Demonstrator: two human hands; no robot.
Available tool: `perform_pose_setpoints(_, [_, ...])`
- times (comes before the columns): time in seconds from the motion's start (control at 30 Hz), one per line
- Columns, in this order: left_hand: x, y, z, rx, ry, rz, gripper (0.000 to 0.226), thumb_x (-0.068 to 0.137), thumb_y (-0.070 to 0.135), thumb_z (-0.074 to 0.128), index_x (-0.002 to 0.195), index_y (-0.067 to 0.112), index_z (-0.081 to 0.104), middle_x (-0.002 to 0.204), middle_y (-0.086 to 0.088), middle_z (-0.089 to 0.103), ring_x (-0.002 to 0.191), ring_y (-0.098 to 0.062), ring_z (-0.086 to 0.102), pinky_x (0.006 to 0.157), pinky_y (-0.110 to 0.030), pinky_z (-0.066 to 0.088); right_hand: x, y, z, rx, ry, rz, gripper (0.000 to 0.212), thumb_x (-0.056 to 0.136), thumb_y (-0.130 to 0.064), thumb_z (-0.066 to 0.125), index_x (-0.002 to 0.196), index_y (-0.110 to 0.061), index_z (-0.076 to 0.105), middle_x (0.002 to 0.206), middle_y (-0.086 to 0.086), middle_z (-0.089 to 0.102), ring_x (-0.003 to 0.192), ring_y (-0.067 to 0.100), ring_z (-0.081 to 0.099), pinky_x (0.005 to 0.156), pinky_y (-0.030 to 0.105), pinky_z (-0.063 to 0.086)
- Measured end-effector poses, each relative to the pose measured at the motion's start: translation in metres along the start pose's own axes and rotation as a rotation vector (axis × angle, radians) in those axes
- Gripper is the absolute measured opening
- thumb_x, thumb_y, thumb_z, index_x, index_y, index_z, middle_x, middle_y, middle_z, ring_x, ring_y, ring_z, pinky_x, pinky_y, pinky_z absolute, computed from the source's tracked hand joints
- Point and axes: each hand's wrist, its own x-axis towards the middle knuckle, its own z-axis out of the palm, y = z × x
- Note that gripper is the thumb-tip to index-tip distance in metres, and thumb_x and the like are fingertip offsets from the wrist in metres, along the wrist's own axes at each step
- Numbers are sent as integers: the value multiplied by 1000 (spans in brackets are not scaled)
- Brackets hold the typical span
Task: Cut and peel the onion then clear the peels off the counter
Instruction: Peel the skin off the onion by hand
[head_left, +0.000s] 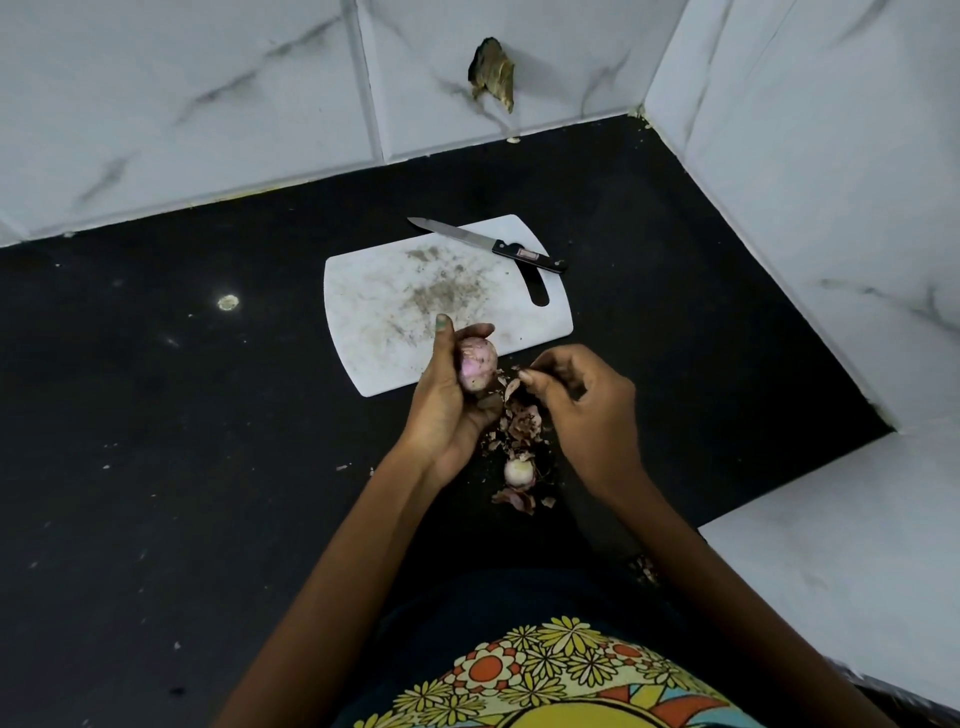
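The left hand (447, 400) grips a pinkish peeled onion (477, 370) over the near edge of the white cutting board (384, 317). The right hand (582, 405) pinches a dry peel (511, 387) just beside it. More peels (519, 431) and a second onion (518, 472) lie nearer on the black counter (182, 415); a knife (488, 244) rests across the board's far edge.

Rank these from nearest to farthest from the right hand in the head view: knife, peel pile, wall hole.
From the right hand:
1. Peel pile, on the counter just left of the hand.
2. Knife, across the cutting board's far edge.
3. Wall hole, up in the back tiles.
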Motion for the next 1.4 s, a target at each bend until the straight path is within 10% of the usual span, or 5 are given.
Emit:
perform_pose_setpoints(0.37, [0, -6, 0, 108, 37, 36, 48, 98, 53, 29, 99, 18, 62, 62, 8, 66, 50, 0, 58, 47, -16, 46, 0, 2, -7, -142, -123, -9, 29, 102, -27, 37, 73, -23, 42, 54, -9, 40, 47, 6, 38, 48, 36, 34])
perform_pose_setpoints(0.6, [2, -11, 0, 272, 118, 253, 49, 100, 48, 29, 85, 19, 65, 80, -3, 65, 78, -15, 62, 78, -34, 51, 7, -13, -9, 123, -188, 28, 16, 87, -14, 66, 103, -15, 64, 94, -3, 68, 88, 11, 66, 80, 30, 54])
perform_pose_setpoints(0.87, [0, -12, 4, 327, 151, 302, 57, 101, 48, 21, 85, 15, 64, 76, -1, 69, 79, -15, 67, 83, -37, 54, 0, -10, 0, -210, -260, -354, 43, 86, -17, 62, 129, -13, 58, 123, 6, 58, 115, 13, 53, 95, 20, 45])
perform_pose_setpoints(1.1, [-1, -12, 8, 254, 245, 199, 65, 95, 60, 20, 74, 24, 70, 76, -1, 71, 93, -26, 67, 98, -47, 49, -11, 2, 17, -240, 30, -667, 14, 84, 1, 64, 95, 5, 73, 104, 24, 69, 95, 31, 69, 80, 40, 57])
perform_pose_setpoints(1.4, [0, -14, 6, 439, 273, 278, 61, 98, 58, 18, 83, 22, 65, 81, 2, 71, 80, -6, 67, 81, -23, 52, -12, -14, 11, 16, 65, -228, 17, 94, -17, 53, 102, -4, 61, 99, 3, 62, 93, 16, 61, 80, 29, 49])
